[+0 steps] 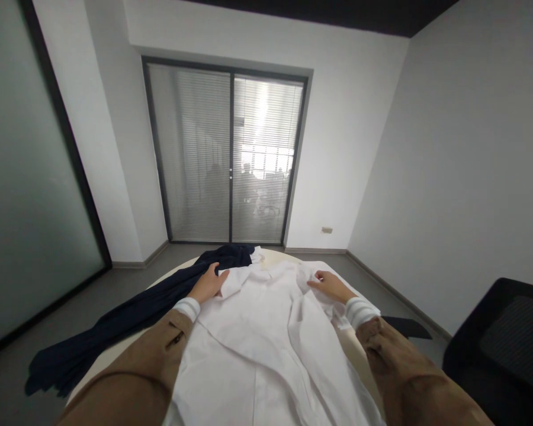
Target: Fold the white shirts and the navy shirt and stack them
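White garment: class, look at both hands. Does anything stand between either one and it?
Nothing visible does: the left hand and right hand are already at the upper part of the white garment. The dark cloth lies along its left side, not over it.

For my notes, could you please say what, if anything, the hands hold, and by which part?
A white garment, by its far end: left hand on the left, right hand on the right.
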Demonstrator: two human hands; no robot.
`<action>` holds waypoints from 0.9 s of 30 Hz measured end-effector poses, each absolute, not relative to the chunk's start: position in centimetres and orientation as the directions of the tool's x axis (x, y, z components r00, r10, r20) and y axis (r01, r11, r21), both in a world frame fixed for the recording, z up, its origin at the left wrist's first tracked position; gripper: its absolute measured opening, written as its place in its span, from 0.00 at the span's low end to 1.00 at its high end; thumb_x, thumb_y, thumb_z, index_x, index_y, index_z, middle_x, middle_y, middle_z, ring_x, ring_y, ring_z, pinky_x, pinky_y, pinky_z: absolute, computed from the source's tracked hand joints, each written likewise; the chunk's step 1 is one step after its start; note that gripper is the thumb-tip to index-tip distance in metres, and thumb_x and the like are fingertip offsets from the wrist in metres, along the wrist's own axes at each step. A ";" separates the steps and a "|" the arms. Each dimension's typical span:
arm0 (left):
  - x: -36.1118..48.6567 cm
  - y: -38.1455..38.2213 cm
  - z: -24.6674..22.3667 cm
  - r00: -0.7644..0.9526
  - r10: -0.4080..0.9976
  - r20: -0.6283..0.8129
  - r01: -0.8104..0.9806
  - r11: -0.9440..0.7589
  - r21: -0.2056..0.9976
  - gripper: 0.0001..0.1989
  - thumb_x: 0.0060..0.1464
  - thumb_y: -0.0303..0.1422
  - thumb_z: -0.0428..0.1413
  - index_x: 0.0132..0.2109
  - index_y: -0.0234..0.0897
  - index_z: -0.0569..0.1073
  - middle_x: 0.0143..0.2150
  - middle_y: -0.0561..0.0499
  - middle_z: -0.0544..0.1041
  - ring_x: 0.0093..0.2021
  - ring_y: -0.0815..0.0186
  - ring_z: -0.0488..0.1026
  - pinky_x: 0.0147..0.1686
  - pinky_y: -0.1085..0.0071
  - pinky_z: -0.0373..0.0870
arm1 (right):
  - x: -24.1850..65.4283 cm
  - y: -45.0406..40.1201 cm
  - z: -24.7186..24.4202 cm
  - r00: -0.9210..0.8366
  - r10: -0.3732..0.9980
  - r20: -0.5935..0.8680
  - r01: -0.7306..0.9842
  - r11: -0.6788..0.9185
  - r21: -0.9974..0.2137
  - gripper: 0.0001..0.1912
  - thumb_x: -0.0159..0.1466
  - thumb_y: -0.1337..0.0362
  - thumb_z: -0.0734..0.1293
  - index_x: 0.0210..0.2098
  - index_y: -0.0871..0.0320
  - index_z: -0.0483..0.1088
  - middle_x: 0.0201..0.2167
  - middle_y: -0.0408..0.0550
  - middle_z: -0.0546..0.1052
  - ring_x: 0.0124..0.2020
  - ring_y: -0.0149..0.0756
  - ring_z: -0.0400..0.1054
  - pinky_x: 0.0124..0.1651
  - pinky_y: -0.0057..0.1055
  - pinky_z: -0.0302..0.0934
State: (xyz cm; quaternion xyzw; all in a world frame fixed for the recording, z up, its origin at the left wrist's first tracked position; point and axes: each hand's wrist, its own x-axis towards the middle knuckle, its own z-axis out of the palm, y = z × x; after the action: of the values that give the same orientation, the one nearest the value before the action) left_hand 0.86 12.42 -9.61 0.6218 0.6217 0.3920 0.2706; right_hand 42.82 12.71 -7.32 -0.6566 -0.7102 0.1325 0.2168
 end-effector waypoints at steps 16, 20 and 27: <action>1.0 16.6 -8.7 0.075 0.834 0.546 0.683 -0.442 0.582 0.25 0.58 0.24 0.46 0.61 0.37 0.73 0.62 0.43 0.70 0.65 0.57 0.62 0.67 0.60 0.55 | 42.1 16.2 -7.0 0.036 0.911 0.412 0.875 0.170 -0.453 0.25 0.65 0.66 0.59 0.59 0.58 0.71 0.59 0.53 0.73 0.56 0.45 0.70 0.62 0.38 0.59; 0.6 18.1 -10.1 0.020 0.900 0.436 0.660 -0.339 0.671 0.22 0.57 0.31 0.51 0.56 0.29 0.75 0.59 0.36 0.73 0.62 0.50 0.67 0.66 0.54 0.58 | 42.5 17.0 -7.8 0.050 0.957 0.287 0.923 0.065 -0.378 0.21 0.62 0.67 0.64 0.53 0.61 0.76 0.54 0.58 0.76 0.55 0.48 0.71 0.59 0.38 0.60; 2.4 16.5 -9.0 0.244 0.880 0.409 0.570 -0.471 0.673 0.21 0.49 0.23 0.48 0.47 0.36 0.79 0.53 0.45 0.78 0.54 0.57 0.74 0.61 0.60 0.64 | 41.3 16.9 -7.9 -0.012 0.978 0.209 0.887 0.107 -0.449 0.24 0.62 0.52 0.68 0.54 0.56 0.75 0.46 0.53 0.81 0.47 0.45 0.75 0.50 0.35 0.64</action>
State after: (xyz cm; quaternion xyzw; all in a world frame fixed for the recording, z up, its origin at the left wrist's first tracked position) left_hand 2.37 16.49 -8.98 0.7633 0.4748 0.3908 0.1980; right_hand 41.35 16.92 -7.90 -0.6615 -0.7048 0.0957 0.2377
